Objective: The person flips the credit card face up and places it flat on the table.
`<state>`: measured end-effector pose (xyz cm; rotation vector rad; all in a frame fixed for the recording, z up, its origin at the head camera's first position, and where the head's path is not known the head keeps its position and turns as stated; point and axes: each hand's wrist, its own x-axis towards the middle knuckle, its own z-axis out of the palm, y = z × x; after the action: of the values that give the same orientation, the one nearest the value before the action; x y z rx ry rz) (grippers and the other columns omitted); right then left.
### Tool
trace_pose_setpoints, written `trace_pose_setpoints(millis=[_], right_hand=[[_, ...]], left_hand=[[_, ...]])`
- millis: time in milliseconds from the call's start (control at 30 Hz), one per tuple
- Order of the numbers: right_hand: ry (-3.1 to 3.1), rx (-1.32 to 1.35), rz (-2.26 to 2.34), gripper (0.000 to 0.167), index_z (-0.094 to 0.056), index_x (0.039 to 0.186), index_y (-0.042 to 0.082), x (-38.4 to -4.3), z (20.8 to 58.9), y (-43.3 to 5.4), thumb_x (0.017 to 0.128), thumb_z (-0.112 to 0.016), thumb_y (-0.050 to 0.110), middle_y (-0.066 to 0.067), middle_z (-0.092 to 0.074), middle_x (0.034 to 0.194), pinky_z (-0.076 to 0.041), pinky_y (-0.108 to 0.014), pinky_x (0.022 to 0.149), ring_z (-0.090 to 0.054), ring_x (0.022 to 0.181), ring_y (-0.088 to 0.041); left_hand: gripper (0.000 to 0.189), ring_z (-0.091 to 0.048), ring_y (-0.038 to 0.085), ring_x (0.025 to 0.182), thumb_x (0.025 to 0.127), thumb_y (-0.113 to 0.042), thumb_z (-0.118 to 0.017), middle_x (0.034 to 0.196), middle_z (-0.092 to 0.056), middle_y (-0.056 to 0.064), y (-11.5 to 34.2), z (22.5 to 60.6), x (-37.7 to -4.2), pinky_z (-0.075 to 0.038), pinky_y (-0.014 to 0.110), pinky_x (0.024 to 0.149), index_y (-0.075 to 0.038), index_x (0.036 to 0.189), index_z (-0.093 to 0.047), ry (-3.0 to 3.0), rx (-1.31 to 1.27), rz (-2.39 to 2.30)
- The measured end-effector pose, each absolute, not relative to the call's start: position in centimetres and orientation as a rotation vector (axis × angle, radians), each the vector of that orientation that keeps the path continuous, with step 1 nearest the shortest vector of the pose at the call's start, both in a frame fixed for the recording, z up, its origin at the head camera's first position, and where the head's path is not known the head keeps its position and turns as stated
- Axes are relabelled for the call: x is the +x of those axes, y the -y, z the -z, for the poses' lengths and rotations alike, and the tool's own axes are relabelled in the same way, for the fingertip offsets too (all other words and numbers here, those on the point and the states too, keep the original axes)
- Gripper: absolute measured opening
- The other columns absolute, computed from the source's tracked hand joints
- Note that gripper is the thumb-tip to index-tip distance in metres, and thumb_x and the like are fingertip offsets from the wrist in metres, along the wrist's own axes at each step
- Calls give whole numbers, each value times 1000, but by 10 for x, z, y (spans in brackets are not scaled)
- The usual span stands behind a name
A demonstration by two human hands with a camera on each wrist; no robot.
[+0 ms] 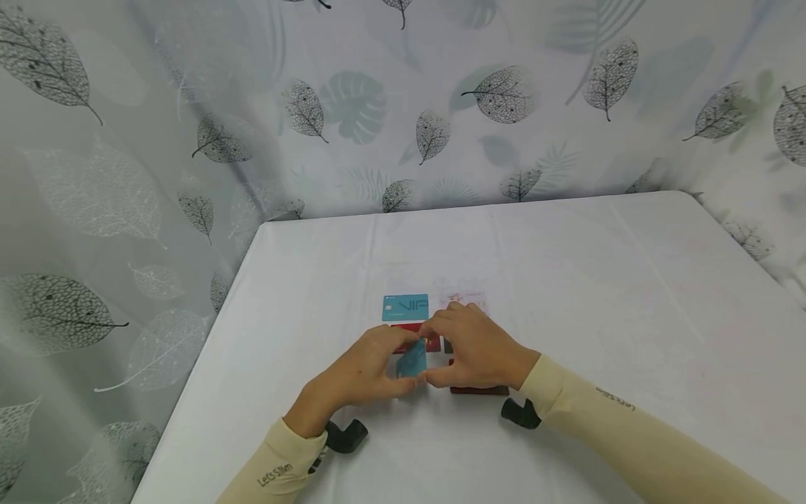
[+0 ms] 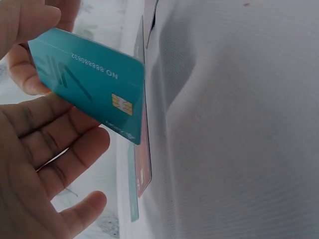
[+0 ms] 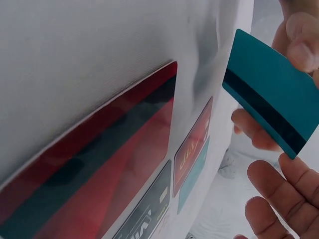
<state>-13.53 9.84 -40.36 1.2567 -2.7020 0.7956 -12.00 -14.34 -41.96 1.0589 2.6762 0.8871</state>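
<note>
A teal plastic card (image 1: 412, 360) is held up off the table between my two hands. My left hand (image 1: 362, 364) pinches it between thumb and index finger, its other fingers spread apart below the card in the left wrist view. From the other side my right hand (image 1: 475, 346) has its thumb and fingertips on the card's edges. The face with a gold chip (image 2: 122, 104) and a printed number is toward the left wrist camera. A black magnetic stripe (image 3: 264, 112) crosses the side seen by the right wrist camera.
Beyond the hands lie a teal VIP card (image 1: 405, 308), a pale pink card (image 1: 475, 299) and a red card (image 3: 192, 149). Under the right hand are a dark card (image 3: 149, 211) and a red card with a black stripe (image 3: 144, 134). A white cloth (image 1: 567, 280) covers the table.
</note>
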Motion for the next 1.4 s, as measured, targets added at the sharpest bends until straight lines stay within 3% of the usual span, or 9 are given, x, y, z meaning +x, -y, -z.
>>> trace_pose_setpoints(millis=[333, 533, 1000, 1400], right_hand=[[2774, 1218, -693, 39, -70, 100, 20, -138, 408, -106, 78, -82, 50, 7, -70, 93, -45, -38, 80, -54, 90, -11], [2832, 1210, -622, 45, -73, 106, 18, -137, 412, -109, 78, -82, 53, 6, -72, 98, -44, -37, 81, -56, 93, -12], [2889, 1228, -412, 55, -75, 115, 18, -136, 424, -111, 77, -83, 58, 5, -74, 105, -44, -37, 80, -58, 94, -14], [2881, 1246, -332, 58, -75, 118, 18, -135, 424, -111, 77, -83, 58, 3, -75, 109, -47, -40, 83, -61, 97, -17]], left_hand=[[55, -58, 13, 104, 86, -37, -79, 118, -69, -3, 146, 420, -117, -51, 36, 95, -10, 131, -63, -2733, 962, -691], [56, -55, 13, 104, 86, -37, -81, 119, -69, -3, 147, 420, -117, -50, 36, 94, -11, 132, -64, -2737, 966, -622], [55, -55, 15, 112, 85, -42, -82, 122, -67, -4, 146, 418, -115, -48, 42, 105, -15, 131, -66, -2727, 842, -456], [56, -57, 20, 120, 85, -45, -83, 128, -66, -1, 141, 416, -113, -37, 47, 118, -16, 131, -67, -2758, 847, -361]])
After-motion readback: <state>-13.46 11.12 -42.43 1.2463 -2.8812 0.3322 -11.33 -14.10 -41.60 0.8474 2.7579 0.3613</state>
